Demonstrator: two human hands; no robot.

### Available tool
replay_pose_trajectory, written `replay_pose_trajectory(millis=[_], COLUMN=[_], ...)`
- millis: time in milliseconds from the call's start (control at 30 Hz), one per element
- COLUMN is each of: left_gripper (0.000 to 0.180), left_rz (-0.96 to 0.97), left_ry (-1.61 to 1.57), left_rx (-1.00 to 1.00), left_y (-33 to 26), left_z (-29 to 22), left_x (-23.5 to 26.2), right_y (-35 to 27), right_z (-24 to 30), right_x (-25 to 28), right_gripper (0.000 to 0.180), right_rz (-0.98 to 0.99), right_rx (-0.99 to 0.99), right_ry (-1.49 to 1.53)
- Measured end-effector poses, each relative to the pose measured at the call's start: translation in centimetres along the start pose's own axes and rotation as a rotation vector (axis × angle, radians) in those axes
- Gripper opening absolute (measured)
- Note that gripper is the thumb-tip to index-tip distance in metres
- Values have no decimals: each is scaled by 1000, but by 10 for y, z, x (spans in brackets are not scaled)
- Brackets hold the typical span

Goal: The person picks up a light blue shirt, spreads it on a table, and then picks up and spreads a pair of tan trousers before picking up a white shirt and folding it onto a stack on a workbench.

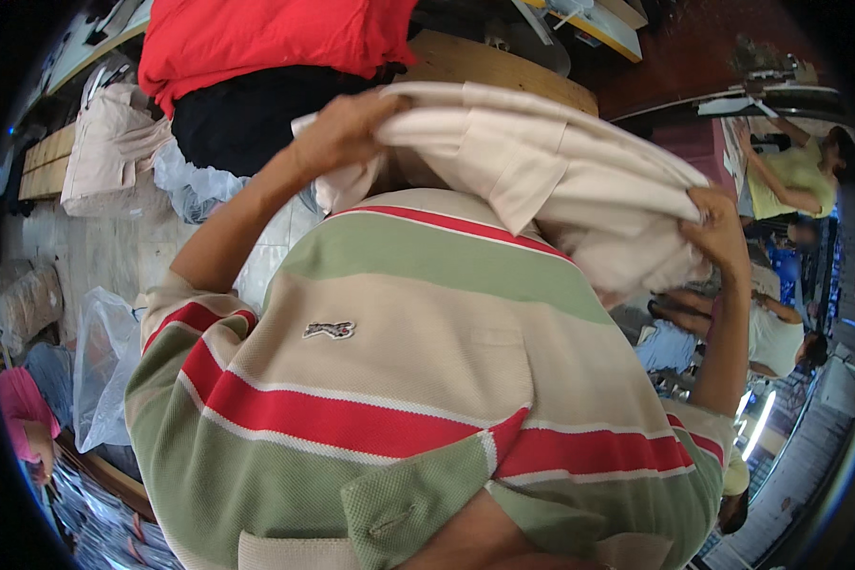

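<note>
A pale beige cloth garment (pixel 579 180) is stretched between my two hands in front of my chest. Its upper edge looks like a waistband, and a pointed flap of cloth hangs near its middle. My left hand (pixel 347 133) grips one end of that edge, its fingers closed over the cloth. At the other end, my right hand (pixel 717 228) is closed on the edge as well. Lower folds bunch beneath, slightly blurred. Whether it is trousers or shorts, I cannot tell.
Beyond my left hand lie a red cloth pile (pixel 275 43) and black cloth (pixel 242 119). A wooden bench (pixel 503 71) stands ahead. Beige folded garments (pixel 114 152) and clear plastic bags (pixel 104 366) sit at left. People, one in yellow (pixel 793 176), are at right.
</note>
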State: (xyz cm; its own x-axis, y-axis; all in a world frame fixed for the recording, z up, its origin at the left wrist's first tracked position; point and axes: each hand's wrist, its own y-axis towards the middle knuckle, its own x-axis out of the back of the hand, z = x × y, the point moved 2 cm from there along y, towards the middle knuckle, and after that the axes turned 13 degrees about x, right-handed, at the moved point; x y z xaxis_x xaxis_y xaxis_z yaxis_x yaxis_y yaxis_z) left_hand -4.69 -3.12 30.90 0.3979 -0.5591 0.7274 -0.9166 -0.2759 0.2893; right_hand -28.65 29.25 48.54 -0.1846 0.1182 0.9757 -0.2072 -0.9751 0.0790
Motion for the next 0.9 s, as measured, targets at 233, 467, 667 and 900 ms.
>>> replay_pose_trajectory(millis=[233,467,667,900], left_gripper=[25,41,35,45], left_rz=[-10,190,-51,-55], left_ry=[193,567,1087,989], left_rx=[-51,-423,-733,-596], left_y=[130,241,310,297], left_z=[-48,-29,-9,75], left_x=[52,36,25,-51], right_y=[27,69,130,123], right_z=[-57,-175,-242,-297], right_x=[-5,-33,-22,-98], right_gripper=[21,20,20,16], right_rz=[-137,-81,-178,-192], right_rx=[33,131,366,590], right_ry=[34,-232,-581,-618])
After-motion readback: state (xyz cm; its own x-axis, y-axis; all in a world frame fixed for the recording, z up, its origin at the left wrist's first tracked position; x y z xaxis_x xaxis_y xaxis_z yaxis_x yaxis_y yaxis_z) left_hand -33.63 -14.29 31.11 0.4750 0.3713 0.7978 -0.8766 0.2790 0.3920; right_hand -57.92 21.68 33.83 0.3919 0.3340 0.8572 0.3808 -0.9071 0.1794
